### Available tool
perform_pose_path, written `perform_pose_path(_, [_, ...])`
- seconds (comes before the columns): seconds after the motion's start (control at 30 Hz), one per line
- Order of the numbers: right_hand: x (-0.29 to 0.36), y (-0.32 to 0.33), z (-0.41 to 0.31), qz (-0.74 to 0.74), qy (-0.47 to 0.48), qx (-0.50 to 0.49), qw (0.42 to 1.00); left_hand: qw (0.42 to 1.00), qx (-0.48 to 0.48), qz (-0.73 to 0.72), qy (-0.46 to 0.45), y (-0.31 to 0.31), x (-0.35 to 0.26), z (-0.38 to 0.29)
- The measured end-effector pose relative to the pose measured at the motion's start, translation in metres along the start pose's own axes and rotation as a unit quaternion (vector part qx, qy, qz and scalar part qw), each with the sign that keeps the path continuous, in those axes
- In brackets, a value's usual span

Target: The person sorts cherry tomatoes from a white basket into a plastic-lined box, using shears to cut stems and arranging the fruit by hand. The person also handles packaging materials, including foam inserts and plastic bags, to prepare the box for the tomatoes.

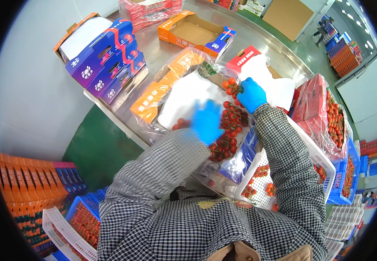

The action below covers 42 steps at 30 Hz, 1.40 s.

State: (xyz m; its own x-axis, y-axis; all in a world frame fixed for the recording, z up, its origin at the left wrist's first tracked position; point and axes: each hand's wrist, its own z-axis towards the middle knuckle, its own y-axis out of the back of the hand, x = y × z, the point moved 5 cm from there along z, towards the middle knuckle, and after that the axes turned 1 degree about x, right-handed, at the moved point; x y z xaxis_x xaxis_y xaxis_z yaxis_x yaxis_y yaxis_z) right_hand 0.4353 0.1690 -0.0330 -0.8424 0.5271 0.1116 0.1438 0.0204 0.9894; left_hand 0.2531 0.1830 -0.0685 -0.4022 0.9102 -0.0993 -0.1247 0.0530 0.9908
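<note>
My right hand (252, 94), in a blue glove, grips a truss of red cherry tomatoes (231, 87) over the right side of an open carton (149, 101) wrapped in clear film. My left hand (208, 122), also blue-gloved and blurred, is over the carton's middle with its fingers spread; its palm is hidden. White lining paper (188, 91) covers the carton's left part. Bunches of cherry tomatoes (230, 130) fill the near right part, and a few tomatoes (181, 123) show left of my left hand.
Purple cartons (103, 62) are stacked at the left of the metal table (149, 62). An orange carton (195, 31) stands beyond. A white perforated crate (322, 160) with tomato trusses lies near my right arm, beside film-wrapped red cartons (312, 101). Tomato crates (67, 225) stand low left.
</note>
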Motion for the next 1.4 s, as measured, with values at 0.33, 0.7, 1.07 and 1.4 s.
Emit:
perform_pose_path(0.33, [0.005, -0.032, -0.007, 0.119, -0.083, 0.071, 0.987, 0.982, 0.087, -0.147, -0.076, -0.041, -0.036, 0.013])
perform_pose_path(0.7, [-0.13, 0.06, -0.168, 0.108, 0.102, -0.213, 0.966, 0.98, 0.177, -0.089, -0.022, -0.026, 0.067, -0.04])
perform_pose_path(1.07, [-0.172, -0.171, -0.278, -0.074, 0.177, 0.077, 0.978, 0.961, 0.033, -0.273, 0.017, 0.037, -0.034, -0.054])
perform_pose_path(1.4, [-0.258, -0.099, -0.317, 0.645, -0.192, 0.053, 0.738, 0.872, 0.414, -0.016, -0.26, -0.135, -0.296, -0.077])
